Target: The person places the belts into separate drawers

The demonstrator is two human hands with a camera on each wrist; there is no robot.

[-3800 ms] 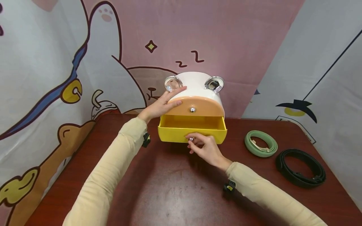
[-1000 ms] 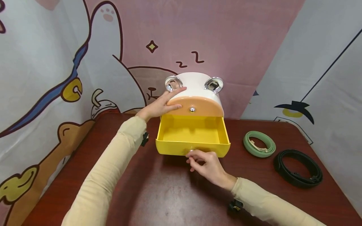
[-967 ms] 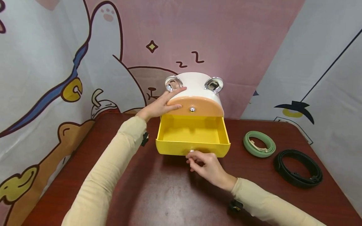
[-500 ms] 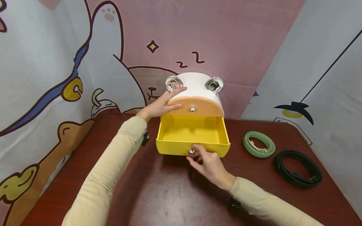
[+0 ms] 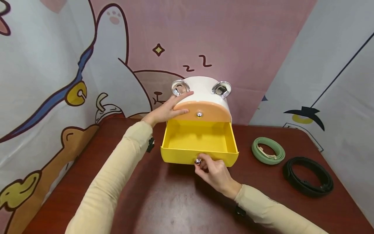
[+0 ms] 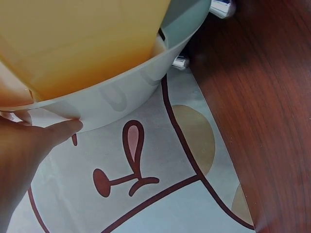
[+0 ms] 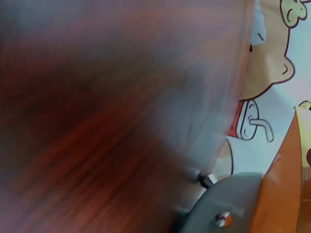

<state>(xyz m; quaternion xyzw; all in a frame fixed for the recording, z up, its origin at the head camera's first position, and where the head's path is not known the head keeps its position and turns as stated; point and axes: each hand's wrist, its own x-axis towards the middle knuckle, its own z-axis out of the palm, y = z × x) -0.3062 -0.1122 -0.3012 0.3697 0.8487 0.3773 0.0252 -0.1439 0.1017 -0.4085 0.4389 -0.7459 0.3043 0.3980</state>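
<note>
A small white drawer cabinet with two silver eye-like discs stands at the back of the table. Its upper drawer front is orange and flush. Below it, a yellow drawer is pulled out, with nothing lying in it. My left hand rests on the cabinet's left shoulder, fingers straight on the white top, thumb against the orange front. In the left wrist view, that hand touches the white shell. My right hand pinches the yellow drawer's silver knob; the right wrist view does not show it.
A coiled green belt and a coiled black belt lie on the right of the brown table. A printed cloth hangs close behind the cabinet. A grey-green panel shows low on the cabinet.
Since the earliest frame the yellow drawer has come well out toward me. Half a second ago the right fingers were spread around the knob; now they pinch it. The left hand stays put.
</note>
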